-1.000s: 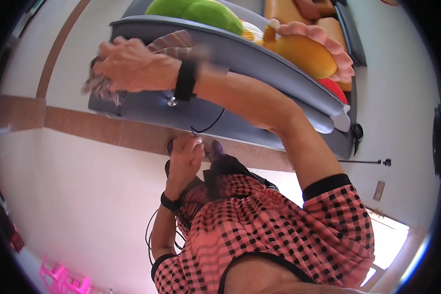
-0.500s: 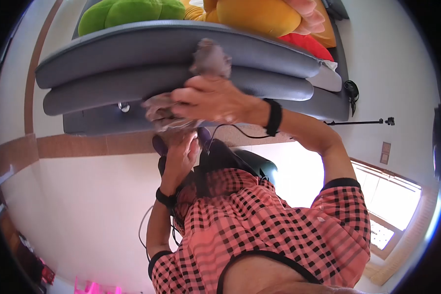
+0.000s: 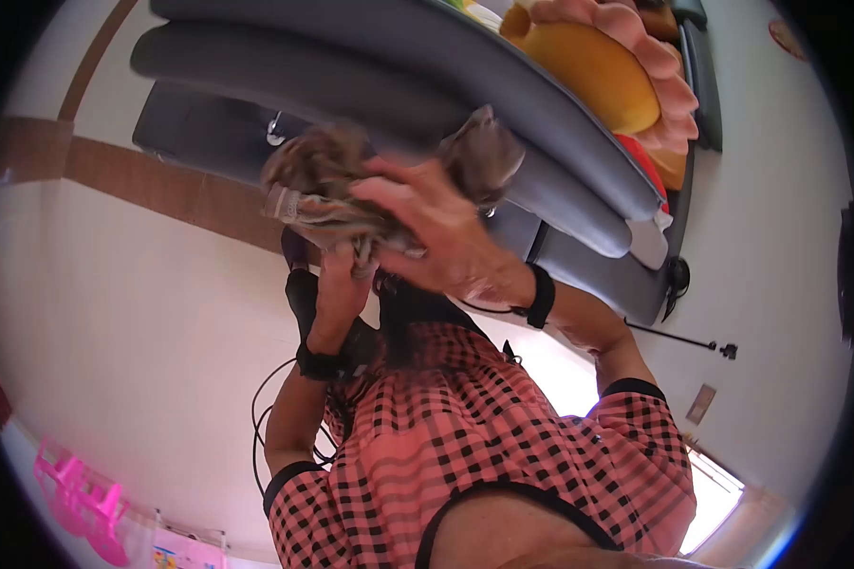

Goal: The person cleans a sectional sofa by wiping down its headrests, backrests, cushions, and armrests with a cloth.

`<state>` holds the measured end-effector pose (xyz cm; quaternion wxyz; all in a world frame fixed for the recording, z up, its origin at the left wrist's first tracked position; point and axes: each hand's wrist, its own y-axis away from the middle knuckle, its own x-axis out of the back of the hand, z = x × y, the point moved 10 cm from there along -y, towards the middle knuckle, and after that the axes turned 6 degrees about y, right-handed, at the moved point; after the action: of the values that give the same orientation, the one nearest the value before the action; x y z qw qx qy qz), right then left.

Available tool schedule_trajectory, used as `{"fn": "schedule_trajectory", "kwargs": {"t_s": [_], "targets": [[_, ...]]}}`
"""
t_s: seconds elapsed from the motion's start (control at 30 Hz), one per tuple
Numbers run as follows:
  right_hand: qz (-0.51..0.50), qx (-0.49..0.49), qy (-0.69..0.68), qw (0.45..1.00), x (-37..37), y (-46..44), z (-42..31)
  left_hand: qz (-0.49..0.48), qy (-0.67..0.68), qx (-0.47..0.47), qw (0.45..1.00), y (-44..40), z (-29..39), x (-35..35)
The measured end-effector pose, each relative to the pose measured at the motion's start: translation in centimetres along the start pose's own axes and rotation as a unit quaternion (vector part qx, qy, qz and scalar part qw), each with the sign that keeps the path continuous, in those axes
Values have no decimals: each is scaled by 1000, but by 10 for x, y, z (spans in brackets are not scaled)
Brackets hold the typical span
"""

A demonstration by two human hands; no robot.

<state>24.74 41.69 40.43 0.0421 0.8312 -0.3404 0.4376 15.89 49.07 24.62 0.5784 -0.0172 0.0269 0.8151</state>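
A crumpled brown-grey cloth (image 3: 327, 204) with lighter streaks hangs in front of my body, bunched up between my hands. My left hand (image 3: 343, 289) is closed on its lower edge. My right hand (image 3: 436, 223) lies across the cloth with bent fingers pressed into it; motion blurs them. Another grey-brown bunch of cloth (image 3: 484, 156) sticks out past my right hand; where it joins the rest is hidden. Both hands are near the front edge of the grey sofa (image 3: 285, 71).
On the sofa lie a yellow cushion (image 3: 588, 76) with a pink frilled edge and a red one (image 3: 640, 161). A black stick with a clamp (image 3: 674, 337) juts out at the right. Pink plastic chairs (image 3: 81, 493) stand at the lower left. A dark cable (image 3: 261, 417) loops by my left arm.
My view has turned, so the sofa now slants down to the right. The cloth is more bunched, and my right hand has moved lower and closer to my left hand.
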Motion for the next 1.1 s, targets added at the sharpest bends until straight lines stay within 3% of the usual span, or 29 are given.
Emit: {"fn": "schedule_trajectory", "kwargs": {"t_s": [0.03, 0.1, 0.2, 0.27, 0.3, 0.37, 0.43, 0.5, 0.57, 0.63, 0.7, 0.77, 0.8, 0.87, 0.93, 1.0, 1.03, 1.1], "targets": [[-28, -13, -60, 998, -20, -2, -2, 18, -52, -44, 998, 4, 2, 11], [-55, -20, -102, 993, -44, 1, -2, 65, 45, 46, 996, 4, -35, 33], [-77, 3, -86, 993, -57, 3, 0, 175, 172, 100, 964, 2, -87, 84], [-106, -26, -83, 991, -62, 15, 15, 226, 27, 34, 973, -11, -57, 117], [-131, -67, -97, 984, -68, 27, 31, 227, -160, -39, 960, -26, -5, 132], [-183, -134, -98, 969, -86, 53, 68, 293, 200, -61, 933, -70, -5, 182], [-232, -191, -74, 951, -106, 86, 109, 322, 418, -114, 842, -113, 31, 201], [-223, -200, -53, 953, -116, 114, 141, 356, 136, -168, 909, -147, 41, 203], [-222, -218, -27, 950, -123, 141, 170, 370, 48, -177, 911, -156, 41, 189], [-229, -248, 0, 941, -124, 172, 192, 384, 165, -143, 897, -157, 30, 155], [-170, -244, -24, 955, -118, 188, 200, 325, 96, -173, 925, -132, 40, 102], [-134, -241, -39, 960, -115, 193, 200, 328, 53, -92, 939, -102, -10, 38], [-126, -242, -41, 961, -117, 193, 202, 256, 156, -40, 953, -93, -11, 0], [-129, -251, -16, 959, -116, 194, 207, 214, 117, -30, 969, -74, -38, -61], [-147, -265, 35, 952, -116, 192, 212, 139, 238, 100, 956, -58, -73, -113], [-144, -216, 47, 965, -119, 196, 219, 79, 273, 205, 937, -47, -94, -145], [-143, -191, 54, 970, -120, 198, 221, 83, 262, 201, 940, -46, -95, -146], [-145, -255, 21, 956, -122, 205, 231, 90, 240, 193, 947, -45, -98, -147]]}}
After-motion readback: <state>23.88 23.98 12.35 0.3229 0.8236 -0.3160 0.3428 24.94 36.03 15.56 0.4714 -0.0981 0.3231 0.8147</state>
